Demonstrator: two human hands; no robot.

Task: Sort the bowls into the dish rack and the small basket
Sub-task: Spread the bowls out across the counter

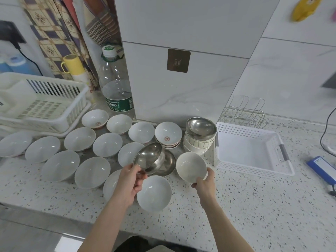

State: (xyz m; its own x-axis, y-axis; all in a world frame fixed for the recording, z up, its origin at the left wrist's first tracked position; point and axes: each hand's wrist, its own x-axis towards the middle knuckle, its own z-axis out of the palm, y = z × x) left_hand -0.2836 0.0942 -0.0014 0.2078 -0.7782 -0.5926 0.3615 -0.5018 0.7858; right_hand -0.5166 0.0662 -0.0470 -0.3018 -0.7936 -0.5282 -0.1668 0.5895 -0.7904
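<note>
My left hand (pixel 131 180) grips a steel bowl (pixel 148 157) by its rim, tilted, above another steel bowl (pixel 168 163) on the counter. My right hand (pixel 204 182) holds a small cream bowl (pixel 190 167) by its lower edge, just left of the small white basket (pixel 254 170), which holds nothing. Several white bowls (pixel 92 172) are spread over the counter, one (pixel 154 192) between my forearms. A stack of ribbed cream bowls (pixel 197 144) has a steel bowl (pixel 201 127) on top. The white dish rack (pixel 45 104) stands at the far left.
A large water bottle (pixel 116 84) stands behind the bowls beside a tiled pillar. A wire rack (pixel 245 113) sits behind the basket. A blue object (pixel 322 169) and a cable lie at the right. A yellow cup (pixel 72 64) is behind the dish rack.
</note>
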